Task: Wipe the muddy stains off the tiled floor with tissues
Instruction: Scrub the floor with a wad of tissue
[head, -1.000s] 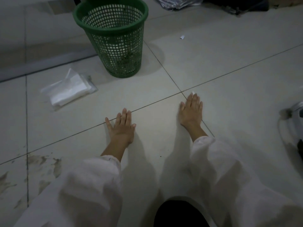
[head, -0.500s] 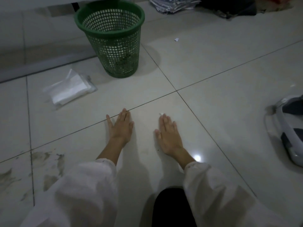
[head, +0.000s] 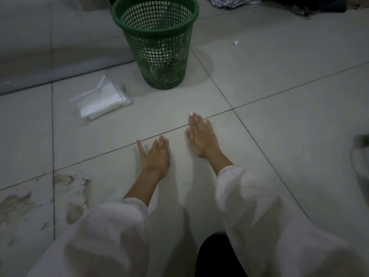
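Green basket (head: 159,56) w/ white bits inside (mesh sides).

The tiled floor (head: 279,126) is pale grey-white, crossed by thin dark grout lines in a large square grid. At the near left, muddy stains (head: 73,188) show as brown-grey smears and blotches. The basket (head: 157,47) at the far middle is dark green with a regular lattice of small square holes. The tissues (head: 101,102) to its left are white in a clear wrapper. Both sleeves (head: 249,196) are off-white. A tiny white scrap (head: 236,42) lies far right.
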